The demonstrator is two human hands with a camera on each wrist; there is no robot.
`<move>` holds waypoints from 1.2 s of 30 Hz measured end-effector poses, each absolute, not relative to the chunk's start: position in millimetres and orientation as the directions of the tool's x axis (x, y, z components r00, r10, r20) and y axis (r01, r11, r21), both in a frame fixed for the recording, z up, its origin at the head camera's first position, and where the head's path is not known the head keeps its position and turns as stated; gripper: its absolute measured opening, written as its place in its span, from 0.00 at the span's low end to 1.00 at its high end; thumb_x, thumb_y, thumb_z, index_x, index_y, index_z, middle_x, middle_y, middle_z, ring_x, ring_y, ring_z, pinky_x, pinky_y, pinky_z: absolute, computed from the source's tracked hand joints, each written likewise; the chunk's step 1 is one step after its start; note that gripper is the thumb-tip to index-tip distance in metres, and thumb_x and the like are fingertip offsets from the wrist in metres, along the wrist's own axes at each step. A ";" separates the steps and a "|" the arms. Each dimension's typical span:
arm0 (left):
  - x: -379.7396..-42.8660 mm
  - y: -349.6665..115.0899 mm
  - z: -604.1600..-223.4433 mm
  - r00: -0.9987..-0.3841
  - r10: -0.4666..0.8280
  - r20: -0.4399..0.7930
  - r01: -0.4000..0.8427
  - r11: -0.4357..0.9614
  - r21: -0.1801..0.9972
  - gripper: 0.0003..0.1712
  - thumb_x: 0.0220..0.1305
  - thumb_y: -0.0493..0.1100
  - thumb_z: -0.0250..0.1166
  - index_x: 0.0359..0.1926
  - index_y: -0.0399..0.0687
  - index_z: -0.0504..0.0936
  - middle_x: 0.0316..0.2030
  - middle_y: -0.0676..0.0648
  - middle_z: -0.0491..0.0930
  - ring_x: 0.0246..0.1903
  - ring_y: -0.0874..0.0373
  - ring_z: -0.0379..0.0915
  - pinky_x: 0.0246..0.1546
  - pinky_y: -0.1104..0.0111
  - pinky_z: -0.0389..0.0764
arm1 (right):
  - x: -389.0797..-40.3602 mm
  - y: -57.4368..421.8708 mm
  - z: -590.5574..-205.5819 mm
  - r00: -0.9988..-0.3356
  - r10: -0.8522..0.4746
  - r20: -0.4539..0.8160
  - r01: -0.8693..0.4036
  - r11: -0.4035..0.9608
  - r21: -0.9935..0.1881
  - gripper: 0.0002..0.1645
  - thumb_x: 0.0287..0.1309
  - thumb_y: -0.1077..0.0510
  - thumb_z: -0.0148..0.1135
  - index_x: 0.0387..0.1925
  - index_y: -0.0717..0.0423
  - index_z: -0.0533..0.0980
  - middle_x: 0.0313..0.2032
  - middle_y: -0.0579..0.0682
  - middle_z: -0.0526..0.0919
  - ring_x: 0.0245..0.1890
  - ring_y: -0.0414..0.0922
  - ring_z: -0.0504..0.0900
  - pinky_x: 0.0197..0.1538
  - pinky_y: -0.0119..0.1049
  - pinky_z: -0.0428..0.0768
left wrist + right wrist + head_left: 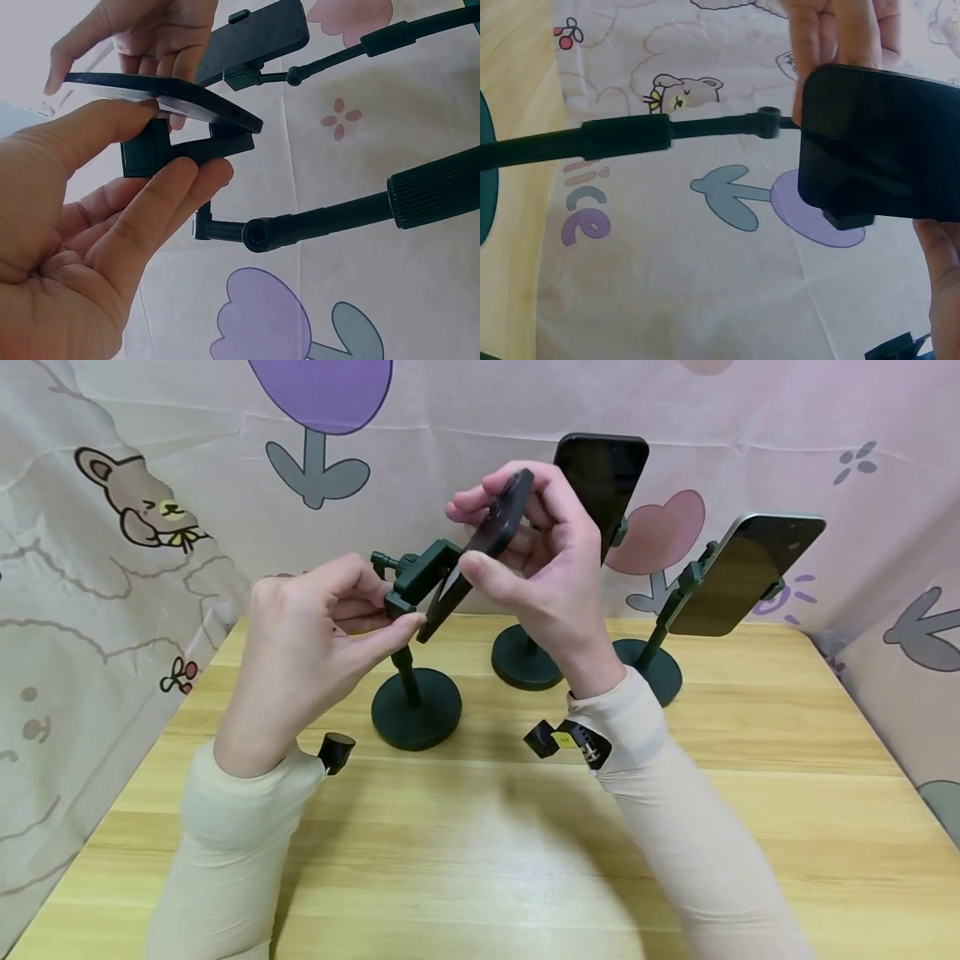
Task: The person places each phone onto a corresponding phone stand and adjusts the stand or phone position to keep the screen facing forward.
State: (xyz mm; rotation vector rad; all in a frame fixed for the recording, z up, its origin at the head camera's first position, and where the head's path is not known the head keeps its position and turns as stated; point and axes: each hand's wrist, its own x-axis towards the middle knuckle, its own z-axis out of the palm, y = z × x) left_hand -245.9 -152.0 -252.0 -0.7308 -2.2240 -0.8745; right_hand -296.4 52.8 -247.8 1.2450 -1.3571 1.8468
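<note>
My left hand (pixel 303 652) pinches the clamp (pixel 424 575) of a dark green phone stand, thumb on one side and fingers on the other, as the left wrist view shows. The stand's round base (pixel 416 714) rests on the table. My right hand (pixel 558 564) holds a black smartphone (pixel 497 518) by its edges, between thumb and fingers. The phone is tilted against the clamp, its lower end right by my left thumb. In the right wrist view, the dark screen (pixel 885 142) hides most of the clamp behind it.
Behind my right hand, a second stand holds a black phone (pixel 600 477). Farther right, a third stand holds a silver-edged phone (pixel 742 577). All three stands are on the wooden table (pixel 465 860). A printed cloth (pixel 480 410) hangs behind it.
</note>
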 end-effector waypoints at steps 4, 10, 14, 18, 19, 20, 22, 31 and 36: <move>-244.5 -150.8 -249.7 -0.652 0.255 0.714 0.678 0.617 0.399 0.13 0.48 0.38 0.76 0.25 0.38 0.78 0.27 0.52 0.83 0.28 0.62 0.83 0.31 0.82 0.78 | -292.7 53.4 -234.9 -0.448 -0.110 0.887 -0.824 -0.335 -0.457 0.24 0.49 0.63 0.69 0.45 0.69 0.70 0.40 0.67 0.80 0.42 0.61 0.80 0.50 0.52 0.76; -244.6 -150.8 -248.3 -0.660 0.246 0.710 0.669 0.622 0.406 0.13 0.46 0.37 0.76 0.26 0.37 0.78 0.28 0.50 0.84 0.28 0.61 0.83 0.30 0.83 0.78 | -284.2 52.5 -219.5 -0.478 -0.093 0.873 -0.834 -0.262 -0.485 0.19 0.47 0.72 0.62 0.43 0.71 0.69 0.38 0.66 0.80 0.40 0.54 0.83 0.48 0.49 0.78; -243.9 -151.4 -247.2 -0.663 0.240 0.709 0.659 0.637 0.401 0.13 0.46 0.36 0.77 0.25 0.37 0.78 0.27 0.50 0.84 0.27 0.60 0.83 0.29 0.84 0.77 | -282.6 52.3 -212.3 -0.491 -0.047 0.870 -0.839 -0.244 -0.486 0.18 0.47 0.70 0.63 0.42 0.69 0.70 0.37 0.65 0.81 0.38 0.53 0.84 0.48 0.47 0.79; -242.8 -150.2 -246.3 -0.669 0.238 0.704 0.653 0.641 0.404 0.13 0.46 0.35 0.76 0.25 0.37 0.78 0.27 0.49 0.84 0.27 0.59 0.83 0.29 0.84 0.77 | -281.8 49.8 -207.1 -0.485 -0.047 0.873 -0.836 -0.269 -0.479 0.19 0.47 0.71 0.64 0.42 0.69 0.69 0.37 0.64 0.81 0.39 0.53 0.84 0.49 0.46 0.78; -242.8 -150.1 -246.3 -0.670 0.238 0.703 0.652 0.641 0.405 0.13 0.46 0.35 0.76 0.25 0.37 0.78 0.27 0.49 0.84 0.27 0.59 0.83 0.29 0.84 0.77 | -281.1 48.8 -206.1 -0.485 -0.055 0.873 -0.832 -0.277 -0.480 0.20 0.46 0.71 0.64 0.42 0.70 0.69 0.38 0.63 0.81 0.39 0.53 0.84 0.49 0.46 0.78; -243.1 -150.0 -246.6 -0.672 0.237 0.702 0.652 0.639 0.408 0.13 0.46 0.35 0.76 0.25 0.37 0.78 0.27 0.49 0.84 0.27 0.59 0.83 0.29 0.83 0.77 | -280.6 47.7 -205.5 -0.477 -0.062 0.876 -0.835 -0.277 -0.475 0.20 0.46 0.71 0.64 0.42 0.70 0.69 0.38 0.63 0.81 0.40 0.53 0.84 0.49 0.46 0.78; -244.4 -150.5 -247.7 -0.671 0.237 0.703 0.652 0.641 0.406 0.13 0.46 0.35 0.76 0.25 0.38 0.78 0.27 0.50 0.84 0.27 0.59 0.83 0.29 0.84 0.77 | -278.9 45.8 -204.4 -0.470 -0.074 0.880 -0.842 -0.263 -0.471 0.21 0.45 0.72 0.65 0.43 0.71 0.68 0.38 0.63 0.80 0.40 0.52 0.84 0.49 0.46 0.78; -252.1 -153.9 -253.8 -0.646 0.245 0.723 0.658 0.659 0.365 0.13 0.47 0.40 0.76 0.25 0.40 0.79 0.26 0.53 0.84 0.27 0.64 0.82 0.30 0.85 0.76 | -275.1 36.3 -205.6 -0.407 -0.058 0.911 -0.898 -0.158 -0.411 0.25 0.40 0.72 0.70 0.41 0.72 0.68 0.35 0.60 0.78 0.38 0.47 0.84 0.50 0.42 0.78; -252.2 -154.6 -254.5 -0.634 0.251 0.731 0.660 0.669 0.342 0.13 0.48 0.41 0.75 0.25 0.40 0.78 0.25 0.53 0.84 0.26 0.64 0.82 0.30 0.86 0.75 | -276.1 30.2 -206.6 -0.379 -0.032 0.925 -0.920 -0.095 -0.380 0.25 0.40 0.70 0.72 0.40 0.72 0.68 0.30 0.58 0.76 0.33 0.46 0.84 0.49 0.40 0.79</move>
